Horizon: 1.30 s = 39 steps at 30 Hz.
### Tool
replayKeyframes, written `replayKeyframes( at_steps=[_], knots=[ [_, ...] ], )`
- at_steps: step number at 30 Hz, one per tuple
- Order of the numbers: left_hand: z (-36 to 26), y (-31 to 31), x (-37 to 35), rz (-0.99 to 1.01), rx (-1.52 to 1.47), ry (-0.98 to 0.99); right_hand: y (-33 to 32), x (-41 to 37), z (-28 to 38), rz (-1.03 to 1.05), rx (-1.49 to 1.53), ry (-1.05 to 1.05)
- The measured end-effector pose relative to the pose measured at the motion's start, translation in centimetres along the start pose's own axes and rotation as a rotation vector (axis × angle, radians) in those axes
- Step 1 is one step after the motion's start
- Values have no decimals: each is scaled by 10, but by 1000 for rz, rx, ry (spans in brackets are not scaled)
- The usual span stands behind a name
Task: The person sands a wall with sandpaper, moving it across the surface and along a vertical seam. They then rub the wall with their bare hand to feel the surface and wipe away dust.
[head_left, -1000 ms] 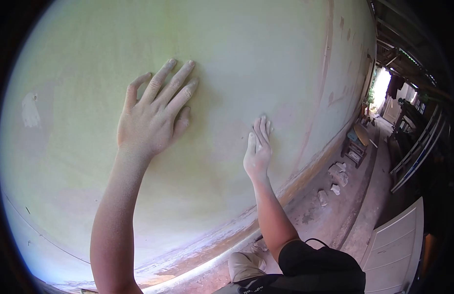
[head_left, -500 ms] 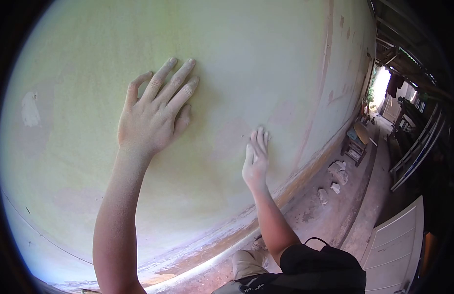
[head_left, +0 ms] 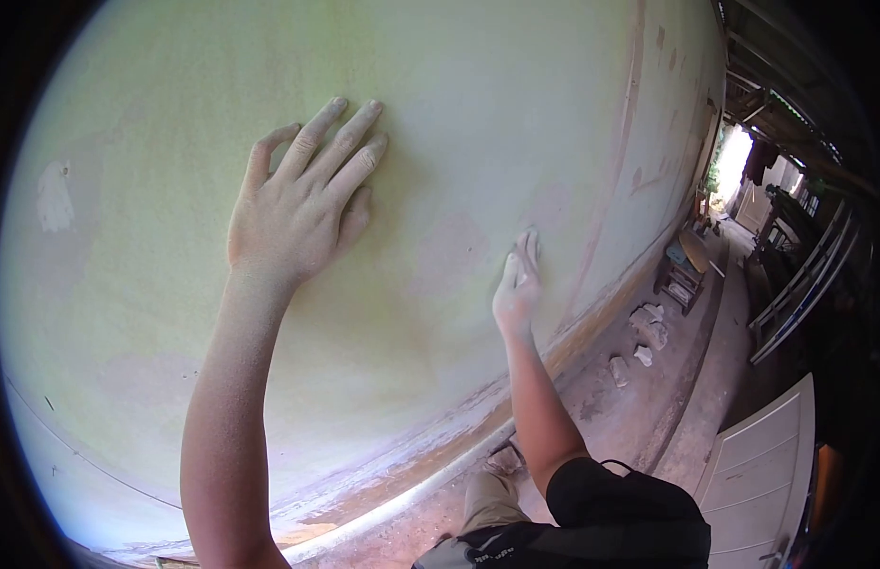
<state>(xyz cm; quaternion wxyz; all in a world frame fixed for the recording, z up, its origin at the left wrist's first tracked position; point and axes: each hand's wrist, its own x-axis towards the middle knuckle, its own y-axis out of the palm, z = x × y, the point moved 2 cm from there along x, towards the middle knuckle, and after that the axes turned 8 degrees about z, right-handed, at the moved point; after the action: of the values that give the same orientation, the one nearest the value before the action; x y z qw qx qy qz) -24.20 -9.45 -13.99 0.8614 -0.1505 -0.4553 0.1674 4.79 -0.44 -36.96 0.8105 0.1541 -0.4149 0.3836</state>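
Observation:
My left hand (head_left: 293, 199) lies open against a pale green wall (head_left: 478, 114), its fingers spread and its back coated with pale dust. It holds nothing that I can see. Lower and to the right, my right hand (head_left: 518, 289) is also at the wall, white with dust. Its fingers are pressed together with the thumb alongside, and the palm side is turned to the wall. Whatever may be under those fingers is hidden. Patches of a pinkish tone and a whitish patch (head_left: 55, 196) mark the wall.
Along the wall's foot runs a worn brown strip (head_left: 402, 481). Broken pale chunks (head_left: 650, 325) lie on the concrete floor (head_left: 639, 417), with a small stand (head_left: 682, 284) beyond. A white panel (head_left: 758, 474) leans at lower right, near metal rails (head_left: 805, 284).
My right hand has slid along the wall, up and to the right. The left hand stays at nearly the same place, slightly higher in view.

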Motion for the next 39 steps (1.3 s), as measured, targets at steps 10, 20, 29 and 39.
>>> replayKeyframes(
  at_steps=[10,20,29,39],
  knots=[
    [-6,4,-7,-6,-16,-13,5,-38,36,302,-212,-263],
    [-10,4,-3,14,86,-13,-1,-17,61,167,-209,-159],
    [-11,5,-3,51,34,-20,-4,20,38,52,-80,-15],
    [-10,4,-5,40,30,-23,-13,28,28,46,-100,-1]
  ],
)
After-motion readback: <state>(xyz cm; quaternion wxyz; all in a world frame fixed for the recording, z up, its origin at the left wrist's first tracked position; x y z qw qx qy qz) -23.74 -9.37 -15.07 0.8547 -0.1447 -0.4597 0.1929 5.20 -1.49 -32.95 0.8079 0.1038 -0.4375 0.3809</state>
